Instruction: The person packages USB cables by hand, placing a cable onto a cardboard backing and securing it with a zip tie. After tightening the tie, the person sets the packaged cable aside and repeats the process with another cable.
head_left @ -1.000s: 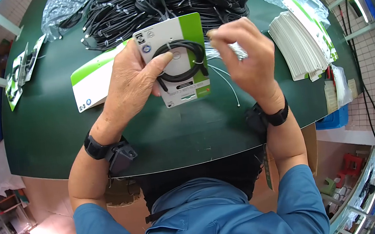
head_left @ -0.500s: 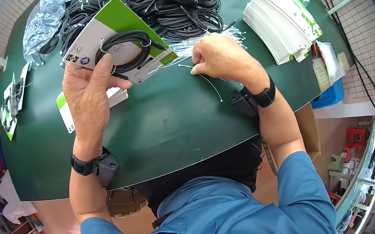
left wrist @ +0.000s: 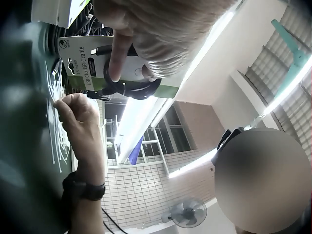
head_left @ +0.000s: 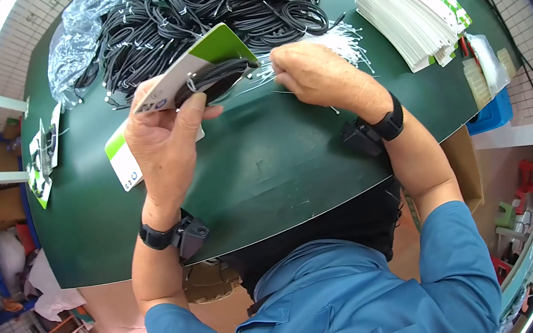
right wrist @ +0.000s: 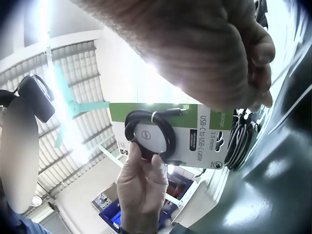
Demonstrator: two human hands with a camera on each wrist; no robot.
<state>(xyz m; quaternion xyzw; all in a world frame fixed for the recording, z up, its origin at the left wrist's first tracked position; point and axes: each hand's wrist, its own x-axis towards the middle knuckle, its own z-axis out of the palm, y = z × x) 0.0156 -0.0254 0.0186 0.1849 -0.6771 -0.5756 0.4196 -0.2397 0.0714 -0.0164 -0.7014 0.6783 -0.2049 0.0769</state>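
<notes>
The left hand (head_left: 166, 143) holds a green and white card (head_left: 199, 61) tilted above the table, its thumb on a coiled black cable (head_left: 221, 78) against the card. In the right wrist view the card (right wrist: 195, 141) reads "USB-C to USB-C cable", and a white tie circles the coil (right wrist: 168, 136). To the right, the right hand (head_left: 325, 78) has its fingers bent down at the edge of a spread of white ties (head_left: 344, 41). The left wrist view shows its thumb and forefinger (left wrist: 66, 105) together at the ties; whether one is pinched is unclear.
Bundled black cables (head_left: 155, 33) cover the table's back. A stack of white cards (head_left: 402, 20) lies at right, more cards (head_left: 123, 162) under the left hand, and packed pieces (head_left: 43, 159) at far left. Clear plastic bags (head_left: 69, 51) lie behind.
The right hand has come down from beside the card to the white ties. The left hand has moved left with the card and cable, and the card has tilted flatter.
</notes>
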